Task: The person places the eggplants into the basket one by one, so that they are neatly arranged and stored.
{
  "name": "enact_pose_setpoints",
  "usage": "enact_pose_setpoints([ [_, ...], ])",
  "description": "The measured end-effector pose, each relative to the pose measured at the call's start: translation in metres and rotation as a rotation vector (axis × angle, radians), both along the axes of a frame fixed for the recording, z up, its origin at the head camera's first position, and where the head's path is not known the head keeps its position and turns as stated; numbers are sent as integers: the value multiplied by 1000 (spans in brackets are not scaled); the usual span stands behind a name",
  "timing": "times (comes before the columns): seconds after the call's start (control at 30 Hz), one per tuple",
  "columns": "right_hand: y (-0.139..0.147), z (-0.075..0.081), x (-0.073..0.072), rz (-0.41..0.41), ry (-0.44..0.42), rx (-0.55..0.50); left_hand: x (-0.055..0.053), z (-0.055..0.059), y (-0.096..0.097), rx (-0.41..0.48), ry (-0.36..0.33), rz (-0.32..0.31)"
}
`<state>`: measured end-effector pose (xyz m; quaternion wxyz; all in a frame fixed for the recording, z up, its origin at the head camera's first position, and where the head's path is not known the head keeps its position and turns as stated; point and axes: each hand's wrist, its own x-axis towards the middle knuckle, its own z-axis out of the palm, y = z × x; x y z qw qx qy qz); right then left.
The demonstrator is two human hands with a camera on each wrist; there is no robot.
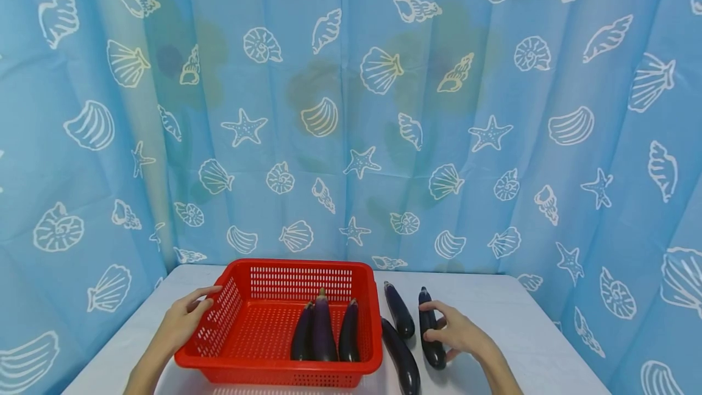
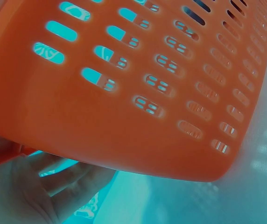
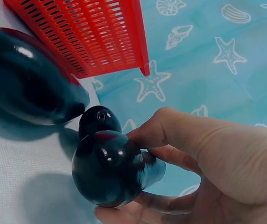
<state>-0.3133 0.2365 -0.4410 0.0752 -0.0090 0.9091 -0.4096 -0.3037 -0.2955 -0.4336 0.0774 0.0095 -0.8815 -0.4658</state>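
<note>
Eggplant, long, glossy and near-black, is lying in the grip of the person's bare right hand. The thumb and fingers are pinching it from opposite sides around its middle, probably because a smooth, round-bodied thing is balancing best there. Its stem end is pointing away from the person and its rounded end toward the person; whether it is touching the surface below, the pictures are not showing clearly.

Just to its left, two dark, shiny loose eggplants are lying near each other, a farther one and a nearer one, the latter just beside a red plastic basket with slotted walls. Both are sitting within easy reach of the right hand.

Inside the basket, three long dark purple eggplants are lying side by side toward the right, stem ends facing away; that lengthwise order is likely suiting their slender shape. At the basket's left rim, the bare left hand is touching the plastic, seemingly steadying it; whether its fingers are gripping or merely resting, I cannot tell.

Under everything, a white-topped table is carrying the load, and behind it a blue curtain printed with white seashells and starfish is hanging, apparently screening off the background.
</note>
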Motion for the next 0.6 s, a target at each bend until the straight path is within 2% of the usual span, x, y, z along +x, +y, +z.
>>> enact_pose_setpoints([
  [0.6, -3, 12, 5, -3, 31, 16, -1, -2, -1, 21, -5, -4],
])
